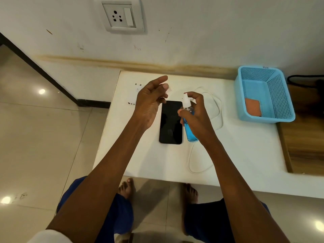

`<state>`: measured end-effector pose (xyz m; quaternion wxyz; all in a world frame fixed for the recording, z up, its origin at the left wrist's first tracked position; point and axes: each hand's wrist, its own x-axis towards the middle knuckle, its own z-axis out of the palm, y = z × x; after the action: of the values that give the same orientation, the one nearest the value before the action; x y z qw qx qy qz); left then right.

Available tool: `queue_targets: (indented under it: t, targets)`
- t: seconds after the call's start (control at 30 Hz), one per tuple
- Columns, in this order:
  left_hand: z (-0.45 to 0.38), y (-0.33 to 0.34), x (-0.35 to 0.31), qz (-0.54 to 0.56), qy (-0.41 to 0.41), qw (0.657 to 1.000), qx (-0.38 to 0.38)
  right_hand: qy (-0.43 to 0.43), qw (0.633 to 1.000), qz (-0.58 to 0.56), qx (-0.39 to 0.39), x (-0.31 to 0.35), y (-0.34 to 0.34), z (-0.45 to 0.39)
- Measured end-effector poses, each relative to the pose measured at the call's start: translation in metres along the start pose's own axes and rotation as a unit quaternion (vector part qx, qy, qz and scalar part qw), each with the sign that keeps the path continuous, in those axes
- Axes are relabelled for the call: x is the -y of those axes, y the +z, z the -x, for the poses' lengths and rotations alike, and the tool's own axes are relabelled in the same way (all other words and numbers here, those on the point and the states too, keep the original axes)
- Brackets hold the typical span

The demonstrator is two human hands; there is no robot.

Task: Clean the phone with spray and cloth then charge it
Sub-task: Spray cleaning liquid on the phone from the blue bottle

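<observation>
A black phone lies face up, screen dark, in the middle of the white table. My right hand grips a small spray bottle of blue liquid just right of the phone, its white nozzle pointing left. My left hand hovers above the phone's top left corner, thumb and forefinger pinching what looks like a small clear cap. An orange cloth lies in the blue basket.
A white charger adapter lies at the table's back left, partly behind my left hand. A white cable loops right of the bottle. A wall socket sits above. The basket stands at the back right beside a wooden surface.
</observation>
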<state>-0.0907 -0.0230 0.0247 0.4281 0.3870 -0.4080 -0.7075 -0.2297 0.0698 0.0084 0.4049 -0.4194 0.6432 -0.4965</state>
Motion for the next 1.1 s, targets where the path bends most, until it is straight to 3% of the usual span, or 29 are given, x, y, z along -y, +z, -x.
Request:
queue_targets:
  t: [0.23,0.47,0.6,0.7,0.77,0.97,1.1]
  targets:
    - [0.005,-0.018,0.006,-0.059,-0.032,0.993,-0.092,0.019,0.998,-0.056,-0.004,0.000,-0.006,0.000]
    - [0.019,-0.040,0.010,-0.166,-0.033,0.979,-0.117,-0.006,0.991,-0.131,-0.012,0.002,-0.016,0.007]
    - [0.029,-0.049,0.018,-0.234,-0.032,0.967,-0.090,-0.001,0.993,-0.117,-0.017,0.001,-0.019,0.016]
    - [0.031,-0.055,0.024,-0.412,-0.015,0.907,-0.079,-0.038,0.996,-0.072,-0.029,0.004,-0.019,0.022]
    - [0.033,-0.057,0.029,-0.473,0.001,0.878,-0.078,-0.070,0.996,-0.025,-0.039,0.003,-0.018,0.024]
    - [0.035,-0.060,0.043,-0.522,0.034,0.850,-0.068,-0.123,0.989,0.057,-0.062,-0.005,-0.018,0.025]
    - [0.032,-0.061,0.049,-0.552,0.045,0.831,-0.058,-0.111,0.988,0.074,-0.073,-0.010,-0.019,0.023]
